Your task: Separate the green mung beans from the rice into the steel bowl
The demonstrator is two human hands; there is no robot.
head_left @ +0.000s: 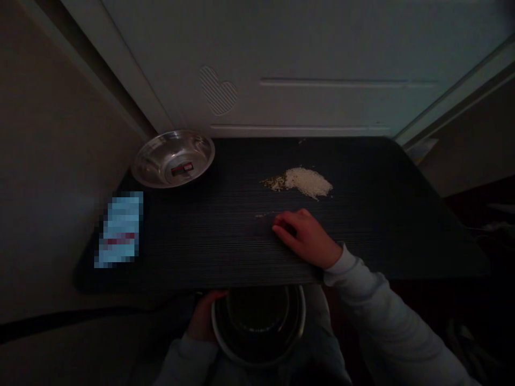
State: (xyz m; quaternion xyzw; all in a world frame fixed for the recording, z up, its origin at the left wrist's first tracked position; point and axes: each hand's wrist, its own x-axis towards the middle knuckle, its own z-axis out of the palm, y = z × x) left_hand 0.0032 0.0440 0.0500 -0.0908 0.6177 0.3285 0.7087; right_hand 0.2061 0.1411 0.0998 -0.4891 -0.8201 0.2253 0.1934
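Note:
My right hand point(306, 236) is low over the dark table, its thumb and fingers closed on what looks like a thin see-through card point(260, 225), hard to make out in the dim light. A few pale grains point(259, 216) lie along that card's far edge. Beyond the hand is a pile of white rice point(309, 182), with small greenish beans point(274, 182) at its left end. Below the table's near edge, my left hand point(204, 316) grips the left side of a round bowl point(301, 321) with a pale rim and dark inside, held over my lap.
A shiny metal basin point(201, 155) with a dark and red label inside stands at the back left of the table point(193, 246). At the left edge lies a bright, pixelated phone-like item point(120, 228). A white panel with a heart relief point(219, 91) rises behind the table.

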